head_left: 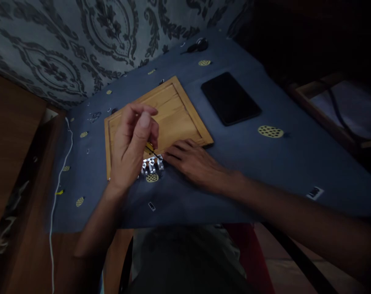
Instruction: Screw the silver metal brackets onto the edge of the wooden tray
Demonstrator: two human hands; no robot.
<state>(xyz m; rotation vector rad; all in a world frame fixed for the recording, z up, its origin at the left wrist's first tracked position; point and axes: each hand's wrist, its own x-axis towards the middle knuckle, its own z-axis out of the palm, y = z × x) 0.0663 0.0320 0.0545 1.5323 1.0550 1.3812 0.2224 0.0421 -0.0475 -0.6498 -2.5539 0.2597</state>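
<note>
At the cutting board's near edge we judge metal hook strip work underway, remainder unclear: left hand gripping yellow-handled tool, right hand beside strip, grip untellable.

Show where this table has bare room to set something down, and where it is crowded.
Bare: the far-right part of the wooden board; the blue cloth between the black tablet and the right forearm. Crowded: the board's near edge, where the left hand, right hand and silver metal piece bunch together.
</note>
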